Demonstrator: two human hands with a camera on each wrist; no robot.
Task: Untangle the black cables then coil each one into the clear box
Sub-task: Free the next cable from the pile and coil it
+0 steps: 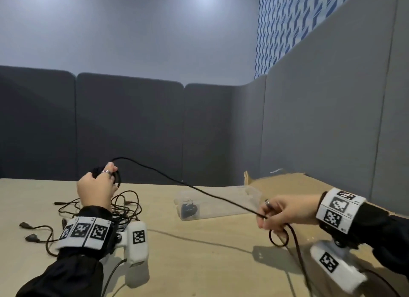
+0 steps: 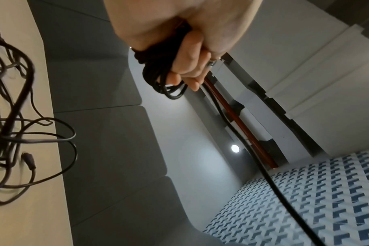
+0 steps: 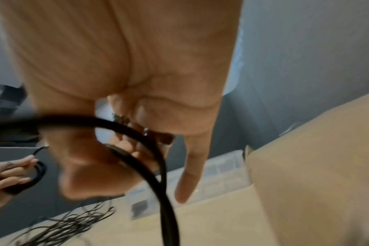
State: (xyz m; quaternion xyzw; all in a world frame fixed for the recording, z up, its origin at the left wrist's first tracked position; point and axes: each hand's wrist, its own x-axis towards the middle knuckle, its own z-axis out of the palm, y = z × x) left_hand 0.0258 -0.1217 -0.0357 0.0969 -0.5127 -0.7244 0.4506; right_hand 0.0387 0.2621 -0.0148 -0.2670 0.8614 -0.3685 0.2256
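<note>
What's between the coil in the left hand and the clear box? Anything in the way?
Nothing visible. The left hand holds the coil above the table; the clear box lies to its right with bare tabletop between. The cable's free run crosses above the box to the right hand.

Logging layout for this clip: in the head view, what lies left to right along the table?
Loose cable plugs → tangled black cables, with the left hand holding a coil above them → clear box → right hand pinching the stretched cable → cardboard sheet.
</note>
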